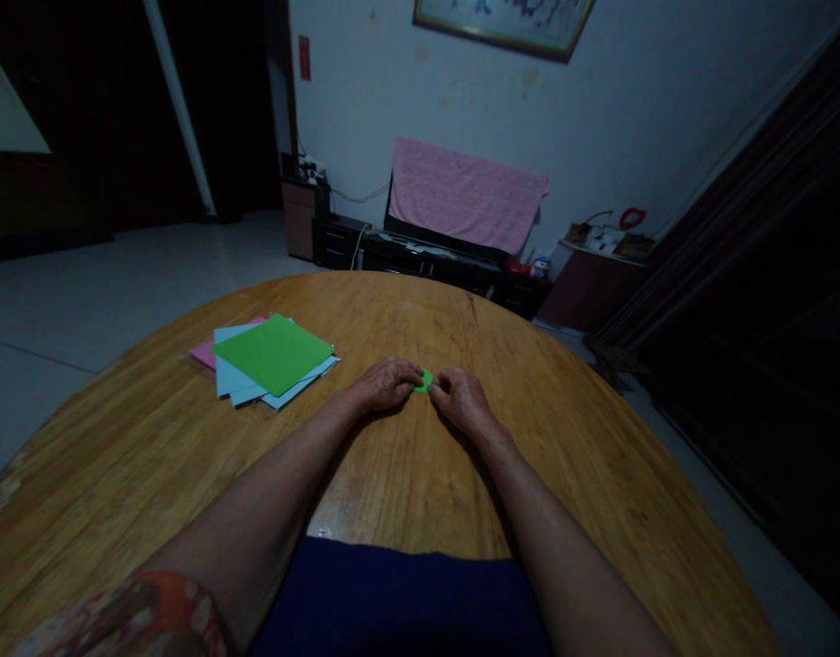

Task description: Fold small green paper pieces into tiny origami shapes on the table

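Observation:
A small piece of green paper (425, 380) lies on the wooden table between my two hands, most of it covered by fingers. My left hand (390, 383) has its fingers closed on the paper's left side. From the other side, my right hand (462, 400) pinches the right edge with thumb and fingertips. How the paper is folded under the fingers I cannot tell. To the left of my left hand rests a fanned stack of coloured sheets, with a green sheet (275, 351) on top, light blue sheets (232, 379) below it and a pink sheet (204, 354) at the far left.
The round wooden table (563, 493) curves away on every side. Beyond it, a low black cabinet (426, 260) stands by the wall, with a pink towel (467, 196) draped over something on it. A small side cabinet (584, 283) stands at the right.

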{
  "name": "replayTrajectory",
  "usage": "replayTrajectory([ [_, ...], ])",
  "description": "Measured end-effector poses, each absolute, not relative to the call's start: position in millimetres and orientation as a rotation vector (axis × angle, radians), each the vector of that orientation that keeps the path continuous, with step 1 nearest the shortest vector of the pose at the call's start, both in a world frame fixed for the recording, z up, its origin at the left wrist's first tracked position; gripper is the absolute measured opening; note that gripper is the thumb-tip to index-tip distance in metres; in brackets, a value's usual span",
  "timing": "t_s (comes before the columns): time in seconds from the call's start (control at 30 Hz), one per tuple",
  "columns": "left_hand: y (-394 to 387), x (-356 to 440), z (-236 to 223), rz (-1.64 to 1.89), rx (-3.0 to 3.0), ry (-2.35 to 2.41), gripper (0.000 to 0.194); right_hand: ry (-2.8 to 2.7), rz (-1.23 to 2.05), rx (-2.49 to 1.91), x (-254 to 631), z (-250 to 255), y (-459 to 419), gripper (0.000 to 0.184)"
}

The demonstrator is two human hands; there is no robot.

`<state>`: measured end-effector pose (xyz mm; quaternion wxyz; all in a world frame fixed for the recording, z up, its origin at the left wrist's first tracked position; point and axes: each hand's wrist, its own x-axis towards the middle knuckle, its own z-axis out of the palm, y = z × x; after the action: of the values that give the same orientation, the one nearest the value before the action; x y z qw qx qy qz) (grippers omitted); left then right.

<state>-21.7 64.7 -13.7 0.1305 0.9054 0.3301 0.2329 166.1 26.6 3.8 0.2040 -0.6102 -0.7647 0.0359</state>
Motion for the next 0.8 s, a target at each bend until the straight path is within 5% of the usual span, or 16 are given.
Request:
replayTrajectory([
  [0.4, 64, -22, -14, 0.687, 2.625, 1.022, 0.029, -1.927, 0.326, -1.990, 183, 16, 28, 0.014],
  [0.57, 64, -21, -13, 0.705, 2.624, 0.968, 0.030, -1.936, 0.114, -1.684, 165, 16, 30, 0.017],
  [0.8, 60, -23, -5, 0.671, 2.566, 0.914, 0.037, -2.033, 0.236, -1.646, 148, 2, 29, 0.017],
])
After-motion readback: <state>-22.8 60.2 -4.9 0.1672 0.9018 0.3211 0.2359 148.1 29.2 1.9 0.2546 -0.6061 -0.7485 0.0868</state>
